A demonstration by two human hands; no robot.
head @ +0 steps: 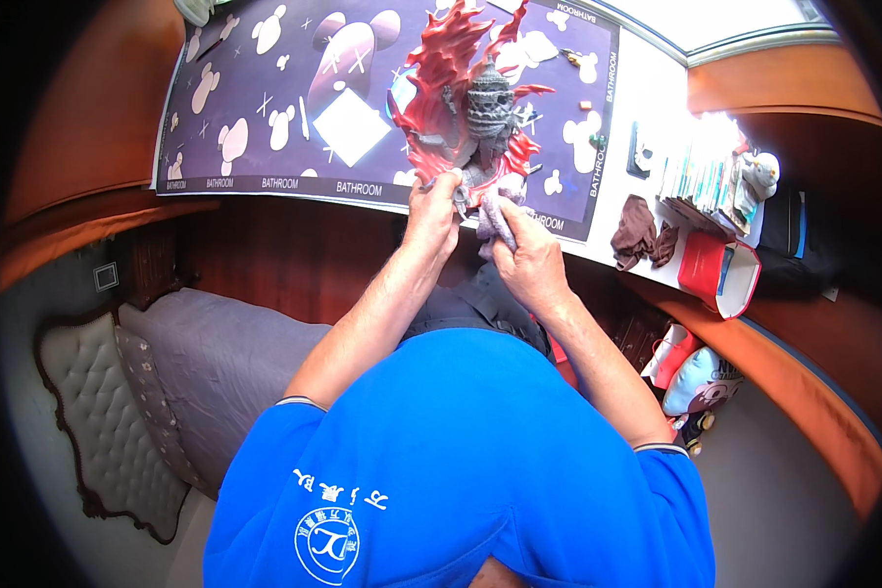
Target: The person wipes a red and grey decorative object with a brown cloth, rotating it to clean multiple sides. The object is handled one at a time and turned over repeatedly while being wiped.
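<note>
A red and grey sculpted figurine (491,110) stands before me on a purple patterned mat (257,158), close to the table's front edge. Its red parts rise like flames around a grey, tower-like centre. My left hand (435,209) grips the figurine's near edge at the left, thumb on top. In my right hand (533,253) is a bunched grey cloth (496,220), pressed against the near right part of the base. The cloth and fingers hide some of that base.
Left of the figurine lie a white square sheet (353,128) and a thin white stick (303,117). Further right are a brown cloth (634,231), a row of books (698,176), a plush toy (761,173) and a red box (705,268). A bed (220,353) stands behind at left.
</note>
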